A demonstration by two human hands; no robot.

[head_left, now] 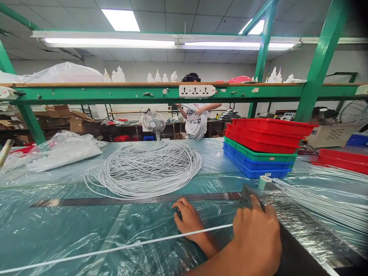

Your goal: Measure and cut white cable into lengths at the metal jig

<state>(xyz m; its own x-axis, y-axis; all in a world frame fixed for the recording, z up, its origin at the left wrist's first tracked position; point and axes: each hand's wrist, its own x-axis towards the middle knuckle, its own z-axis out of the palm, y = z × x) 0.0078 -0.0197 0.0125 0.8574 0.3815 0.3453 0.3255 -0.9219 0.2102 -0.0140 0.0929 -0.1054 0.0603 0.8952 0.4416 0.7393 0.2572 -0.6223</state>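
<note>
My left hand [257, 234] reaches across to the right, its fingers closed at the end of a white cable [138, 243], beside a long dark bar [296, 245]. The cable runs from the lower left edge over my other forearm. My right hand [187, 216], its forearm crossing beneath the left one, rests with loosely bent, parted fingers at the near edge of a long metal ruler [120, 200]. Behind the ruler lies a large coil of white cable [149, 168]. Its fingers hold nothing visible.
Stacked red, green and blue trays [260, 149] stand at back right, near a tape roll [264, 182] and cut cables [324, 201]. Plastic bags [66, 151] lie at left. A green shelf beam [115, 93] spans overhead. Beyond, a person [194, 122] holds a cable bundle.
</note>
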